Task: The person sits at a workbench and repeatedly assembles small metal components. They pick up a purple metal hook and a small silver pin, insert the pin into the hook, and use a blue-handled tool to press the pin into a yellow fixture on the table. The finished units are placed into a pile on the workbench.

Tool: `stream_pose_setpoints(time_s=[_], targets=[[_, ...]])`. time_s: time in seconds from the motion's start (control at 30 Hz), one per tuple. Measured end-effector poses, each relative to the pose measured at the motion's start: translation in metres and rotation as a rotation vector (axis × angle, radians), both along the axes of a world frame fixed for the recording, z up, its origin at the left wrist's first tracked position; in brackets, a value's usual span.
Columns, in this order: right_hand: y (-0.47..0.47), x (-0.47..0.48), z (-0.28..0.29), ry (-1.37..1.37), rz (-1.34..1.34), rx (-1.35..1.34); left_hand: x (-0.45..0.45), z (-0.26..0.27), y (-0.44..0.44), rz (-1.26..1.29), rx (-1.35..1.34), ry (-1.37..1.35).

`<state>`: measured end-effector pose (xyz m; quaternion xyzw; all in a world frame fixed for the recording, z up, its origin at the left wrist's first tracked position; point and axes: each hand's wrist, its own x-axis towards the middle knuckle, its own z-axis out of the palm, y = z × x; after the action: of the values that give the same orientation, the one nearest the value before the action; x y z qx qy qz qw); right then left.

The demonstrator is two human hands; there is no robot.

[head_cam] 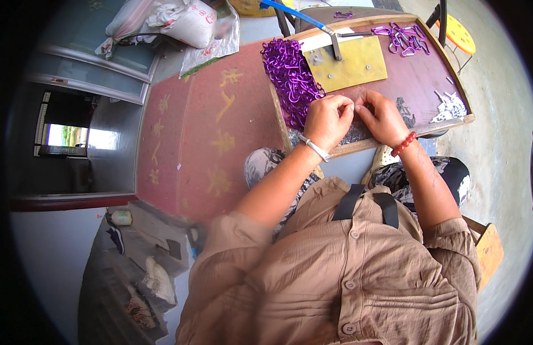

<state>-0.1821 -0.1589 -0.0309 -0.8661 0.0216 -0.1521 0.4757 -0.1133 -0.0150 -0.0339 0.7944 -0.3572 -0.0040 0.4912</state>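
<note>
My left hand [327, 118] and my right hand [382, 117] meet over the near side of a wood-rimmed tray [452, 64]. Thumb and forefinger are pinched on each; whether a small part sits between them is hidden. A heap of purple carabiner bodies [290, 73] fills the tray's left side, next to my left hand. Just right of my right hand lies a small cluster of thin dark pieces [405, 113]. White-silver pins [448, 108] are piled in the near right corner. Several purple carabiners [406, 39] lie at the far right.
Beyond my hands, a yellow plate [352, 71] carries a lever press with a blue handle [298, 16]. A yellow stool [458, 34] stands past the tray's right side. White sacks [191, 23] rest at the upper left. Concrete steps [137, 258] are at lower left.
</note>
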Motion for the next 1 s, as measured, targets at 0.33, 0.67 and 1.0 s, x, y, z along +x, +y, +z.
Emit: stream_pose_setpoints(time_s=[0.33, 0.67, 1.0], targets=[[0.000, 0.001, -0.003, 0.009, 0.009, 0.043, -0.001, -0.005, 0.001, 0.036, 0.000, 0.219], [-0.005, 0.002, -0.005, 0.135, 0.035, 0.306, -0.002, 0.004, 0.008, 0.016, 0.004, 0.120], [0.002, 0.001, 0.006, 0.241, 0.017, 0.782, -0.012, 0.020, 0.000, 0.085, -0.054, -0.265]])
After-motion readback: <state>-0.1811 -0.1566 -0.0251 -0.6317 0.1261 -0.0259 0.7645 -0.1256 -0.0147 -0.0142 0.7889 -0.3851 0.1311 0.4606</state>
